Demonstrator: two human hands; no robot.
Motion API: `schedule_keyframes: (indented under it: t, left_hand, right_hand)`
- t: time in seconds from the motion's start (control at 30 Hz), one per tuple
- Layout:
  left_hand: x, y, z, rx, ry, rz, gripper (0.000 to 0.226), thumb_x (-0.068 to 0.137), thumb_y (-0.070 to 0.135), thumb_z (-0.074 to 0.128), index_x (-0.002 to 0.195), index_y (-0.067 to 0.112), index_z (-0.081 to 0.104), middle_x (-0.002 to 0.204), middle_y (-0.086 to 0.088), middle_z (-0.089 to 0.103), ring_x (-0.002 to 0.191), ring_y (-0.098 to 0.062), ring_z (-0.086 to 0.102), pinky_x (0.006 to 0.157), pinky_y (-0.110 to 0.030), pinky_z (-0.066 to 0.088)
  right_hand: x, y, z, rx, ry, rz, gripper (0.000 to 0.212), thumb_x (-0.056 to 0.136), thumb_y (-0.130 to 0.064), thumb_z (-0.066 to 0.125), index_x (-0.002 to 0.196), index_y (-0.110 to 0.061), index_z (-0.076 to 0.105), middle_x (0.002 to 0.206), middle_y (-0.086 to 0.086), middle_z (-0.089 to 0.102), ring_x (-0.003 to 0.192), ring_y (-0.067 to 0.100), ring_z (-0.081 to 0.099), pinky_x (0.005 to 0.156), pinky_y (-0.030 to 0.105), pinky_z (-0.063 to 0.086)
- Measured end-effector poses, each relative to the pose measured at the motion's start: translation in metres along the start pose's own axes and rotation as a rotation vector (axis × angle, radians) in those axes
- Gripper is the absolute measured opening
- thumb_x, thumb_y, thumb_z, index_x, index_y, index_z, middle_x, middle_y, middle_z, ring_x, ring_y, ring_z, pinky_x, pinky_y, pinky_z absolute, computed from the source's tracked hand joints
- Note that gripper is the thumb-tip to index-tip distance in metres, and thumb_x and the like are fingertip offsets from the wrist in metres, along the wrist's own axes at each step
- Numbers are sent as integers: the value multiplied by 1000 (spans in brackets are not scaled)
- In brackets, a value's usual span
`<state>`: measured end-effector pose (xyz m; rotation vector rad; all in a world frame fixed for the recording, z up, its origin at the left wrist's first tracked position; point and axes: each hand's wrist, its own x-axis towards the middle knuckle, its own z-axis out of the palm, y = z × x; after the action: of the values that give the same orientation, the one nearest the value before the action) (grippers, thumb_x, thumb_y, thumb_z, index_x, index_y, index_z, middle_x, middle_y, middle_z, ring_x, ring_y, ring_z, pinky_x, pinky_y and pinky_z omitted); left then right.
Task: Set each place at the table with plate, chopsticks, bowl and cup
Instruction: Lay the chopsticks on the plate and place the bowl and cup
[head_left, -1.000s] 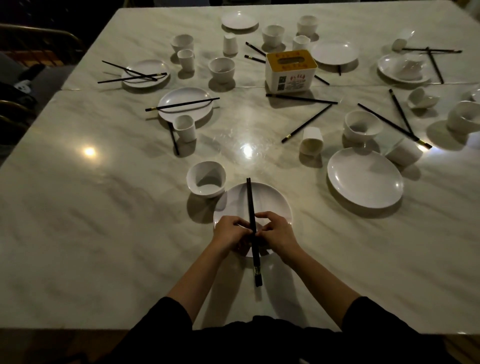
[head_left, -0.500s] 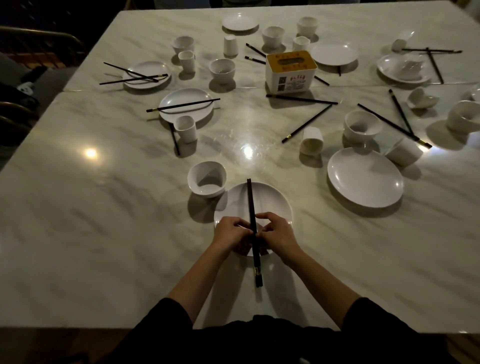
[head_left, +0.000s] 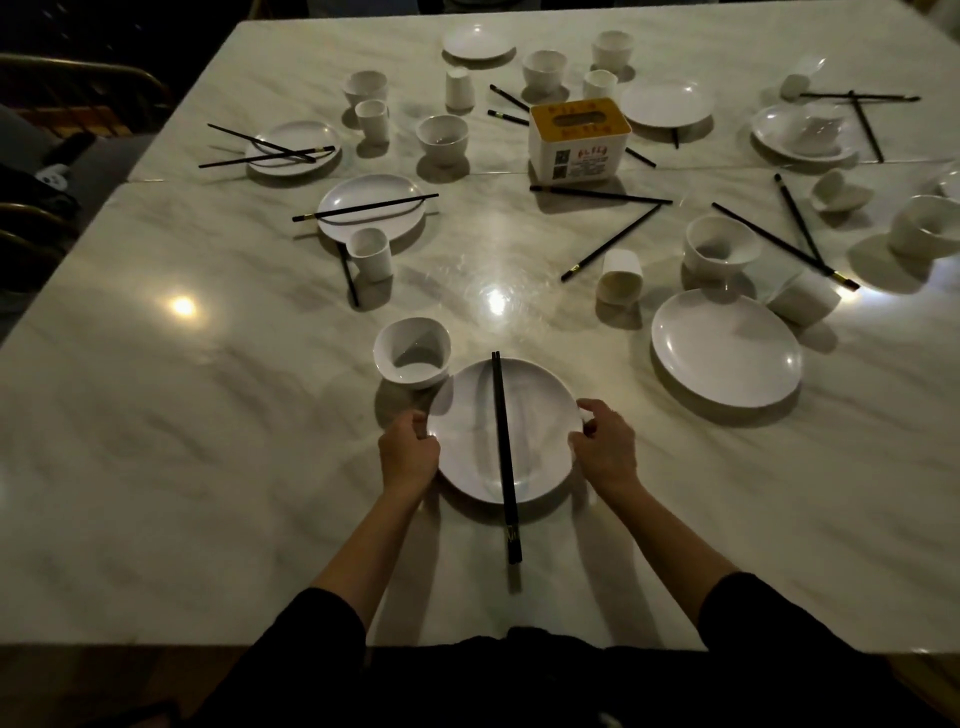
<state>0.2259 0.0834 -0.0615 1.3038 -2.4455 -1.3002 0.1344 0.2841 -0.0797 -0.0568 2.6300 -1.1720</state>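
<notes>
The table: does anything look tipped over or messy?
Yes. A middle cup and a right cup lie on their sides, and a loose chopstick lies alone, unpaired, beside the middle cup.

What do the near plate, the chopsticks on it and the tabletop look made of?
Plate: glossy white, ceramic or melamine; soft highlights. Chopsticks: smooth black, plastic or lacquered wood, gold band near the end. Tabletop: polished marble or marble-look, grey veining, lamp reflections.

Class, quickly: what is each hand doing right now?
Left hand: closed, holding the plate by its left rim.
Right hand: closed, holding the same plate by its right rim.
</notes>
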Motion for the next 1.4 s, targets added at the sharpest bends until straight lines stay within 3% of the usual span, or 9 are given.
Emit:
schedule_keyframes:
  t: [0.2,0.3,0.4,0.57,0.7,1.0,1.17,1.3,1.4]
  left_hand:
    - [-5,-1,-1,-5,-17,5,30,84,1,54,113,7,62,114,-16,65,107,-34,59,85,-30,42]
    - [-12,-4,-1,9,-5,-2,31,83,1,53,113,7,62,114,-16,65,108,-35,59,90,-35,46]
    - [-22,-8,-1,14,12,-7,33,81,-1,53,112,6,62,112,-17,65,104,-33,60,88,-34,46]
    - [-39,-20,-2,-1,25,-47,33,79,-1,54,109,9,63,106,-15,67,98,-31,62,85,-36,50]
    - [-49,-29,-2,-16,58,-75,34,78,0,56,110,9,64,100,-16,69,93,-31,65,83,-36,53]
    - [-14,-20,-27,-276,44,-215,30,80,15,60,110,13,61,104,-17,67,87,-35,68,79,-46,59]
    - [45,19,-37,-493,30,-257,37,86,21,61,117,2,57,111,-22,64,77,-29,65,74,-41,60]
    - [73,35,-36,-590,-44,-326,37,82,-4,49,118,-2,58,106,-21,62,88,-36,65,81,-49,57]
    - [97,27,-38,-510,-18,-286,47,71,-2,47,116,2,62,112,-19,63,93,-39,65,79,-54,57]
  right_hand:
    - [-9,1,-5,63,-28,-21,44,85,-1,59,127,-13,56,109,12,67,88,18,60,83,36,54]
    - [-15,5,-9,50,-52,-20,44,85,-3,60,127,-14,55,93,6,65,81,19,62,81,39,56]
    - [-23,8,-10,43,-67,-16,45,85,-2,58,128,-15,55,84,3,62,73,17,60,71,32,53]
    - [-36,15,-7,42,-106,0,45,85,-2,56,127,-18,52,94,10,68,75,21,64,73,39,57]
    - [-43,20,-4,20,-119,-27,44,86,-2,56,127,-19,51,81,2,63,69,17,63,68,35,56]
    - [-38,13,-9,114,-156,124,42,83,-6,60,122,-20,56,116,10,63,98,28,63,83,47,56]
    - [-39,4,-6,169,-88,212,33,83,4,54,110,-12,61,105,15,63,76,32,66,49,32,55]
    - [-38,-2,-1,181,-39,238,33,82,5,53,110,-10,62,105,17,63,77,34,66,47,30,54]
    - [-35,-5,3,205,-15,256,33,82,3,53,111,-10,62,105,17,63,79,33,66,52,34,57]
